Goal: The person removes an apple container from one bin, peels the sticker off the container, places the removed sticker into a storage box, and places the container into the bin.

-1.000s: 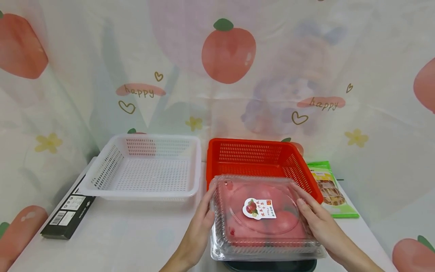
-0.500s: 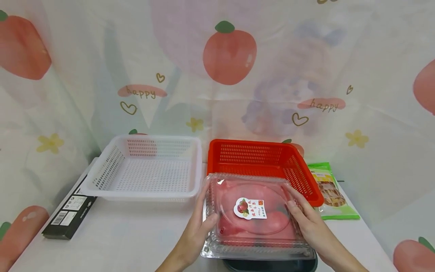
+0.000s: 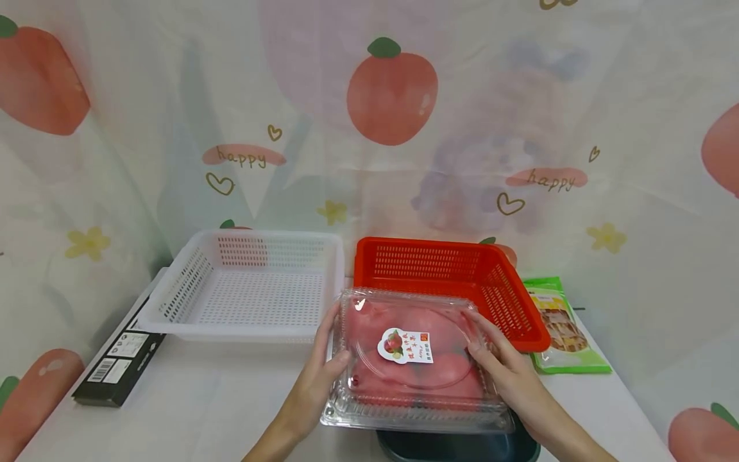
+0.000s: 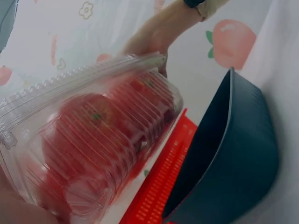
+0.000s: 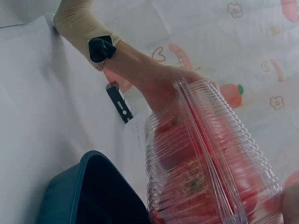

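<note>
- Holding up seems the step: left grip [image 3: 314, 378] and right grip [image 3: 510, 373], fingers part-curled, clasp the left and right sides of 1 clear fruit box [image 3: 412, 385].
- Box: raised above the desk [image 3: 231, 391], near red basket [image 3: 427, 260] and dark bin [image 3: 456, 446].
- Next move likely calls for level, even support.

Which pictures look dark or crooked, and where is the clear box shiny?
Head view: brightest and fairly level, with a little white glint near the upper-left corner of the clear box; left wrist view: dimmer and tilted, the dark tub shadowy inside; right wrist view: dim and tilted too, pale shine along the box's ridges.
</note>
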The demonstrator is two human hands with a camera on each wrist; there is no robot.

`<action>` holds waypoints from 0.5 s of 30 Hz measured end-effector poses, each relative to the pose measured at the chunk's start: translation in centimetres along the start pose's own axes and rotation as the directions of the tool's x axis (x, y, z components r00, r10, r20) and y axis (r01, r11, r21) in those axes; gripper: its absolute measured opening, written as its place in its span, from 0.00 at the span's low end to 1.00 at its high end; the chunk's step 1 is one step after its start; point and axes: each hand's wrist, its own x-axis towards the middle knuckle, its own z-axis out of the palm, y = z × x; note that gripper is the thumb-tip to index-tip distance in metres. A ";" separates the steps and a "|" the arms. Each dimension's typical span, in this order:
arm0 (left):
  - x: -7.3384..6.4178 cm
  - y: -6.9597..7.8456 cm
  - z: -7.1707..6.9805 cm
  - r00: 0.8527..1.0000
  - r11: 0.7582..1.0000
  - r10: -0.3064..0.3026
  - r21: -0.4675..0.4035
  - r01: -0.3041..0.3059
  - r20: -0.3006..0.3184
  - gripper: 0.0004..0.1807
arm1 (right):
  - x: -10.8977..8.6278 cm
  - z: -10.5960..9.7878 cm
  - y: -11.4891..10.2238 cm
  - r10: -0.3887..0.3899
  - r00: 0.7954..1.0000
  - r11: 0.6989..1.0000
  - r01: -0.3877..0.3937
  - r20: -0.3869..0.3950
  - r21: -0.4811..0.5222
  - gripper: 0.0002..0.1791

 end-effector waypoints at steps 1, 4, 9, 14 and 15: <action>0.0 0.0 -0.2 1.000 1.000 -0.001 -0.007 0.001 0.003 0.33 | 0.0 0.1 0.0 0.002 1.000 1.000 -0.002 -0.004 -0.004 0.34; -0.1 -0.1 -0.8 1.000 1.000 -0.002 -0.024 0.003 0.010 0.33 | 0.1 0.3 -0.3 0.010 1.000 1.000 -0.010 -0.011 -0.001 0.33; -0.2 -0.2 -1.6 1.000 1.000 0.008 -0.021 -0.007 0.025 0.33 | 0.3 0.7 -0.7 0.013 1.000 0.999 -0.013 -0.002 0.030 0.32; -0.4 0.0 -2.2 1.000 1.000 -0.003 -0.013 0.003 0.009 0.33 | 0.6 1.3 -0.8 -0.013 1.000 0.998 0.011 0.022 0.064 0.32; -0.5 0.0 -2.4 1.000 1.000 -0.006 -0.015 0.006 0.004 0.33 | 0.6 1.4 -0.9 -0.013 1.000 0.998 0.012 0.025 0.068 0.31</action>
